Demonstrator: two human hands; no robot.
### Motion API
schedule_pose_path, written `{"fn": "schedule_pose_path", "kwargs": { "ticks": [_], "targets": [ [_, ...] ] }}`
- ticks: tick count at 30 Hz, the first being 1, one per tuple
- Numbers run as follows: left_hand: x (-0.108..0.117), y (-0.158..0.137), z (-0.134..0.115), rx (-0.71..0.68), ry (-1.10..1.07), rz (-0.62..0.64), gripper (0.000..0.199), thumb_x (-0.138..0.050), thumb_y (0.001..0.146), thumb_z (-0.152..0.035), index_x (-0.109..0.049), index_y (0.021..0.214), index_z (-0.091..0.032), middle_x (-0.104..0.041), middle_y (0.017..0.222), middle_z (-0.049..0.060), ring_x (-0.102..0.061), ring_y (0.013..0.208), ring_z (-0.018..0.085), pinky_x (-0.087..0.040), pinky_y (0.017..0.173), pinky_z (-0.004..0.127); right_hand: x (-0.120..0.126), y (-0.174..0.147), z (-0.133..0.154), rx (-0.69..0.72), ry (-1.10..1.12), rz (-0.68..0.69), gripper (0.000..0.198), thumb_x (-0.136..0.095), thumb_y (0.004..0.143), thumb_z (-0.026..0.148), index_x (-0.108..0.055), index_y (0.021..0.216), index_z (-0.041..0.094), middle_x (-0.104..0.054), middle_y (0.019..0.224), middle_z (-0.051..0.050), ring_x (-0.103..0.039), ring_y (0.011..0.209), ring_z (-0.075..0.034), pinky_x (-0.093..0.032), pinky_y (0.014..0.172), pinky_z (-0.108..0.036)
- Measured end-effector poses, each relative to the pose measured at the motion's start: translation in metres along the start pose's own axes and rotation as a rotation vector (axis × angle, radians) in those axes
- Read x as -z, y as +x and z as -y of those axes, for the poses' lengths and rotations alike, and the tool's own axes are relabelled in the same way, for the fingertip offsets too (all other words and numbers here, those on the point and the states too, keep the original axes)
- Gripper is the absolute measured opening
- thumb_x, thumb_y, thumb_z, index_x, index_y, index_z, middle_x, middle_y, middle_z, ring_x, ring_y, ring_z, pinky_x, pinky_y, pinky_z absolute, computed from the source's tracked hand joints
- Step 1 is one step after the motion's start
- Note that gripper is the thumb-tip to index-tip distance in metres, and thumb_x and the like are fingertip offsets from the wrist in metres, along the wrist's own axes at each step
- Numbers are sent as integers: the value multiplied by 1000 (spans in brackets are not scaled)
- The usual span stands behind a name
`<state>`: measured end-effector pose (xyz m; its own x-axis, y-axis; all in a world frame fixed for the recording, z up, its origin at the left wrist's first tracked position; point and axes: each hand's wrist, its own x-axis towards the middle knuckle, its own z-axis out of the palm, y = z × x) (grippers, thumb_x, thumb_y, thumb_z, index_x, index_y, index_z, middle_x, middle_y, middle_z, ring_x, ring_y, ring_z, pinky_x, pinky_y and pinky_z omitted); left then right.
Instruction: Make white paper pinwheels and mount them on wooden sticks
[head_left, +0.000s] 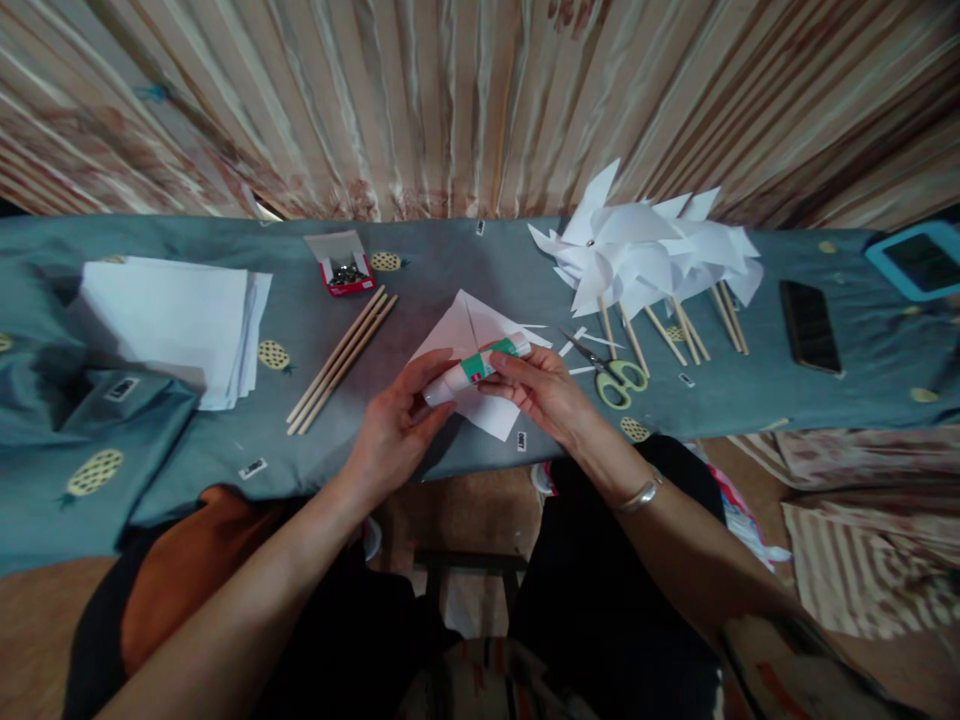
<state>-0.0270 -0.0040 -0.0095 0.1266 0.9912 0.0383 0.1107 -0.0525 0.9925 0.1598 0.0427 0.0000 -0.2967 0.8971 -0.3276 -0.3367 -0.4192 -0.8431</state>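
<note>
Above a white paper square (461, 322), our left grip (433, 386) and right grip (501, 374) clasp a white-and-green cylindrical glue stick (475, 369).

The left hand (394, 415) and right hand (546, 388) face each other, near but apart, both gripping. The left thumb (436, 417) sits on the near side; the right fingertips point toward the left hand. Behind them, the bare left forearm (281, 550) and right forearm (675, 535) spread outward.
</note>
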Motion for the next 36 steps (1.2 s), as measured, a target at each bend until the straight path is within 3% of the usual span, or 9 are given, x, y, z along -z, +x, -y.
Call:
{"fn": "schedule_pose_path", "kwargs": {
  "ticks": [20,25,28,31,34,36],
  "targets": [
    [1,-5,-2,13,112,6,42,-65,85,-34,-61,125,-20,-67,128,9,-63,117,26,-49,104,44,-15,-9,-7,-87,48,21,29,-89,58,38,-73,77,22,-75,74,4,-70,69,-12,-60,65,-23],
    [3,-9,0,67,78,-35,41,-69,82,-40,-67,117,-17,-73,116,10,-68,106,26,-51,98,41,-19,-9,-12,-63,-104,31,35,-87,59,43,-72,82,21,-75,75,1,-70,68,-13,-57,61,-24],
    [20,-8,1,73,67,-118,40,-71,80,-41,-68,112,-17,-74,110,9,-69,97,24,-53,90,37,-14,-8,-11,38,-264,45,35,-82,66,45,-70,90,21,-76,81,-1,-70,70,-14,-54,59,-25],
    [52,-6,-1,45,123,-277,42,-72,79,-43,-67,113,-18,-73,101,6,-66,83,19,-52,74,30,-3,-9,-8,196,-480,-17,32,-76,75,44,-68,98,22,-76,87,-3,-70,75,-15,-55,66,-28],
    [92,-8,-1,54,317,-512,36,-71,80,-36,-68,110,-18,-69,88,0,-59,74,15,-47,68,28,9,-12,-5,332,-783,-33,25,-66,85,39,-68,104,23,-76,95,-6,-70,81,-17,-55,74,-33],
    [115,-11,4,132,544,-578,33,-67,83,-32,-67,113,-19,-60,70,-5,-48,58,12,-39,59,28,17,-15,-2,423,-997,5,20,-61,89,35,-69,103,23,-76,96,-6,-70,82,-19,-55,77,-36]
  ]
}}
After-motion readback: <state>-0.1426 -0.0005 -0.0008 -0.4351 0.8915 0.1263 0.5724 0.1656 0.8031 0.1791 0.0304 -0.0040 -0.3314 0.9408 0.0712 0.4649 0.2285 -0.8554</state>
